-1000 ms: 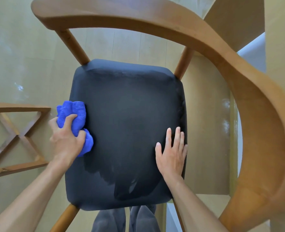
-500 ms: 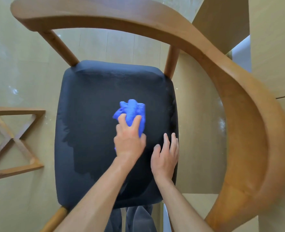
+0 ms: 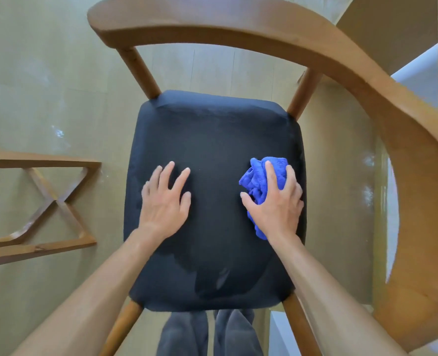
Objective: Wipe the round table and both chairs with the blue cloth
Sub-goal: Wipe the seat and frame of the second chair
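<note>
Right hand [image 3: 274,201] presses the crumpled blue cloth [image 3: 257,179] onto the right side of the wooden chair's black padded seat [image 3: 212,134], fingers curled over it; left hand [image 3: 165,196] lies flat, fingers spread, on the seat's left side.

The right hand [image 3: 274,201] covers much of the bunched blue cloth [image 3: 261,176]. The chair [image 3: 264,29] backrest runs off the top edge; both forearms and dark trouser legs [image 3: 207,332] are cut off below — wooden frame [image 3: 45,201] at left only partly seen.

One chair [image 3: 212,201] (two hands), one cloth [image 3: 260,181]
</note>
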